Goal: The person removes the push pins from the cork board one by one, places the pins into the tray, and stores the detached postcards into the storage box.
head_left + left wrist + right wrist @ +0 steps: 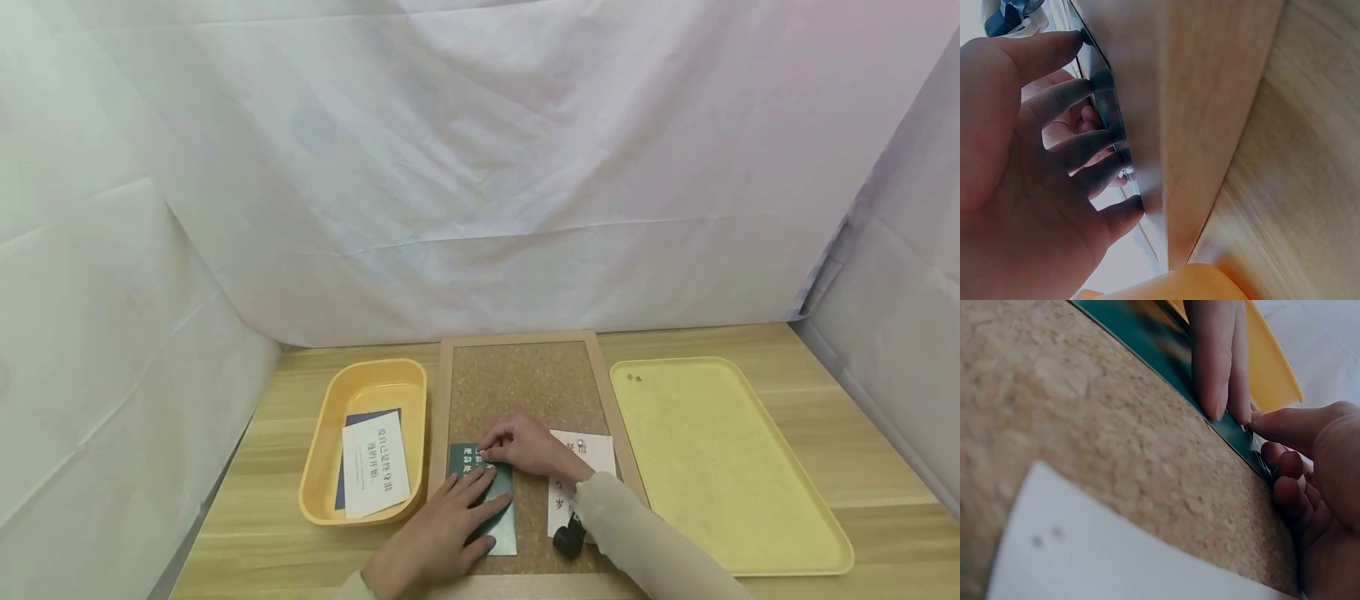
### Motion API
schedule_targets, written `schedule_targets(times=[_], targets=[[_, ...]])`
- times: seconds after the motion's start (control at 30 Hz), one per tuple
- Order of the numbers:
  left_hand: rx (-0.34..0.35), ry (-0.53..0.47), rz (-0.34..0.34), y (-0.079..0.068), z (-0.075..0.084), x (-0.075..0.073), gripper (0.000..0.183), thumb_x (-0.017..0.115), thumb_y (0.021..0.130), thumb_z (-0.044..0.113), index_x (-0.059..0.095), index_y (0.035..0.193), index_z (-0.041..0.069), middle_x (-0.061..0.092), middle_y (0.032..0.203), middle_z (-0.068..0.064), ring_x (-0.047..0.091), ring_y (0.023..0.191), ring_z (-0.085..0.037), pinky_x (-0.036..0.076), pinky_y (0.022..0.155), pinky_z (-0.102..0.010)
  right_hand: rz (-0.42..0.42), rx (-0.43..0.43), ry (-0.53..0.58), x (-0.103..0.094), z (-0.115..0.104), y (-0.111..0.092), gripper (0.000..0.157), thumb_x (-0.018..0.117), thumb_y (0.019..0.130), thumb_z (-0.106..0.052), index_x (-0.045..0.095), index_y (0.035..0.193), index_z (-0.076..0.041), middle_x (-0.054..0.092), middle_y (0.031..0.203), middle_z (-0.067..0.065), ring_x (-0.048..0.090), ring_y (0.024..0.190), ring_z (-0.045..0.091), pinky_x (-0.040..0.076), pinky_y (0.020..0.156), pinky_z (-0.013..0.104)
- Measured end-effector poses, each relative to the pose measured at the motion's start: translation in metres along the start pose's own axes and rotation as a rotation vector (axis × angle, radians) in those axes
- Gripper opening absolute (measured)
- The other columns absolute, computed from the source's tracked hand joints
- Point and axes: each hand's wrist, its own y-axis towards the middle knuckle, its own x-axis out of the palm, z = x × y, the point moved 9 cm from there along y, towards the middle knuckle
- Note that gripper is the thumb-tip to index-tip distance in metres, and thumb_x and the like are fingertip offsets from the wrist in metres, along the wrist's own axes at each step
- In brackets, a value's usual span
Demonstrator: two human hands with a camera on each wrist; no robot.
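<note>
A dark green card point(504, 533) with white characters lies on the cork board point(525, 383). Spread over it is my left hand point(453, 521), its fingers fairly straight and their tips pressing the card. At the card's far edge, my right hand point(528, 446) pinches a small pale, clear-looking pin point(1255, 442) between thumb and fingers; most of the pin is hidden. The fingertips of both hands nearly meet there. Under the right forearm, a white card point(588, 450) with red characters is partly covered; its corner shows two small dark dots in the right wrist view.
Left of the board stands a yellow-orange basin point(315, 492) holding a white card point(375, 467) over a dark blue card point(363, 417). To the right lies a pale yellow tray point(727, 467) with small brass-coloured bits point(633, 378) in its far left corner. White cloth point(480, 167) hangs behind.
</note>
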Motion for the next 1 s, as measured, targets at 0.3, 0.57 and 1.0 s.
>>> schedule_targets(times=[0.3,0.57,1.0], targets=[[-0.006,0.006,-0.005,-0.0002,0.0006,0.0004,0.052,0.053,0.1,0.041,0.043,0.15,0.031,0.029,0.162,-0.005,0.023,0.151,-0.024,0.027,0.118,-0.055,-0.008,0.004,-0.005,0.0015,0.0014,0.0011,0.014,0.071,0.091,-0.014,0.079,0.09,-0.025,0.069,0.097,-0.014,0.059,0.088,0.007,0.048,0.072,0.026],[-0.016,0.004,-0.016,-0.0003,0.0021,-0.0001,0.052,0.054,0.1,0.04,0.044,0.15,0.031,0.029,0.162,-0.004,0.023,0.151,-0.024,0.027,0.118,-0.055,-0.012,-0.004,-0.001,0.0029,0.0017,0.0015,0.015,0.071,0.091,-0.013,0.078,0.089,-0.025,0.07,0.095,-0.014,0.058,0.082,0.007,0.047,0.069,0.024],[-0.024,0.009,-0.022,0.0007,0.0009,0.002,0.051,0.053,0.1,0.041,0.044,0.15,0.032,0.03,0.162,-0.003,0.024,0.151,-0.024,0.027,0.118,-0.055,-0.013,-0.008,-0.001,0.0033,0.0003,0.0017,0.014,0.072,0.09,-0.012,0.078,0.087,-0.024,0.07,0.093,-0.012,0.058,0.079,0.007,0.046,0.066,0.023]])
